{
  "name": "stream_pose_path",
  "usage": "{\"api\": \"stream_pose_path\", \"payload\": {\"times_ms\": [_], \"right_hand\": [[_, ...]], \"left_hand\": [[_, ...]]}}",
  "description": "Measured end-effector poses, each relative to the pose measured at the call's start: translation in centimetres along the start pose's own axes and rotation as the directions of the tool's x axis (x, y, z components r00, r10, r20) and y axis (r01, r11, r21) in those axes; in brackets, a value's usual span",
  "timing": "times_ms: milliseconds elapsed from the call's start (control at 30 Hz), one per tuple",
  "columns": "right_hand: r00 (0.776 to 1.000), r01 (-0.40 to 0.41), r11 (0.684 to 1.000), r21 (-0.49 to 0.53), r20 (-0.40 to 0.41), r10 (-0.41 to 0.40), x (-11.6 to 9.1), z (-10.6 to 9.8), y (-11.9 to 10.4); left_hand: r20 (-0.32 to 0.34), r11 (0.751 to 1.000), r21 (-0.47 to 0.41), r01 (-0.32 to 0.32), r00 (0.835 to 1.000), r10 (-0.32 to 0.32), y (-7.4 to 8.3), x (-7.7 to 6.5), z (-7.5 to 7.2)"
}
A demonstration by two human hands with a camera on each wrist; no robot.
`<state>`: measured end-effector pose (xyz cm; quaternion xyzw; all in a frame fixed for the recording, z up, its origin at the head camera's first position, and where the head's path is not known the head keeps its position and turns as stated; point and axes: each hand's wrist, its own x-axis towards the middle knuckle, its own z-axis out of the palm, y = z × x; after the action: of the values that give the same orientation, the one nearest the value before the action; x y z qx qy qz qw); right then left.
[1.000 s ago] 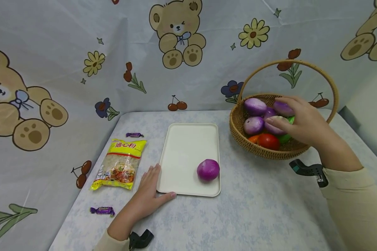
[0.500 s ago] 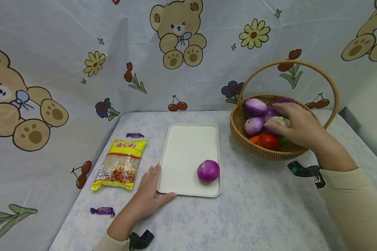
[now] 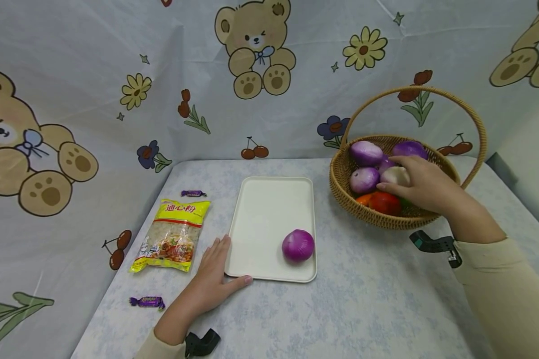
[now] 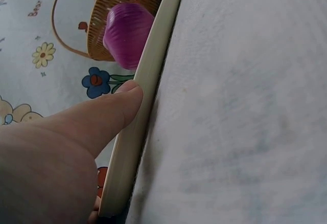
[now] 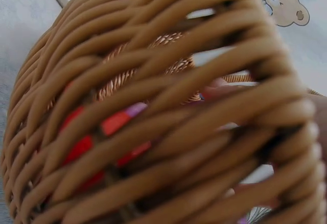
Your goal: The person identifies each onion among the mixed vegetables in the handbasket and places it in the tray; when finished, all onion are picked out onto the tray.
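My left hand (image 3: 214,279) rests with fingers spread at the near left corner of a white tray (image 3: 269,214); its thumb touches the tray's edge in the left wrist view. A purple onion (image 3: 298,246) sits on the tray's right front part. At the right, my right hand (image 3: 431,187) reaches into a wicker basket (image 3: 364,214), thumb and fingers round a pale, onion-like vegetable (image 3: 396,175). Several purple-and-white onions (image 3: 365,179) and a red tomato (image 3: 385,203) lie around it. In the right wrist view the basket's weave (image 5: 153,96) hides most of this hand.
A yellow-topped pasta bag (image 3: 172,234) lies left of the tray. Two purple-wrapped candies (image 3: 147,302) lie nearby, one behind the bag and one in front. The basket's tall handle (image 3: 478,129) arches over its opening. A bear-printed cloth (image 3: 269,124) stands behind the table.
My right hand has moved slightly left and lower in the basket. The pale vegetable now shows between its thumb and fingers, and the purple onion behind is uncovered. My left hand has stayed still.
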<state>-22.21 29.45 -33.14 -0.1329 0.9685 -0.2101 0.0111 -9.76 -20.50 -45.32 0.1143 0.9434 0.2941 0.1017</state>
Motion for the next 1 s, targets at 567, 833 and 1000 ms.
{"api": "stream_pose_path", "payload": {"times_ms": [567, 833, 1000], "right_hand": [[0.996, 0.082, 0.996, -0.037, -0.039, -0.083, 0.6, 1.3, 1.5], [0.996, 0.067, 0.997, -0.043, -0.048, -0.069, 0.5, 1.1, 1.1], [0.996, 0.065, 0.997, -0.039, -0.058, -0.068, 0.1, 0.9, 0.4]], "left_hand": [[-0.009, 1.0, -0.011, -0.003, 1.0, 0.003, 0.2, 0.0, 0.0], [-0.009, 1.0, -0.008, 0.002, 1.0, -0.002, 0.1, -0.1, 0.0], [0.001, 1.0, 0.015, 0.008, 1.0, -0.008, -0.1, 0.0, 0.0]]}}
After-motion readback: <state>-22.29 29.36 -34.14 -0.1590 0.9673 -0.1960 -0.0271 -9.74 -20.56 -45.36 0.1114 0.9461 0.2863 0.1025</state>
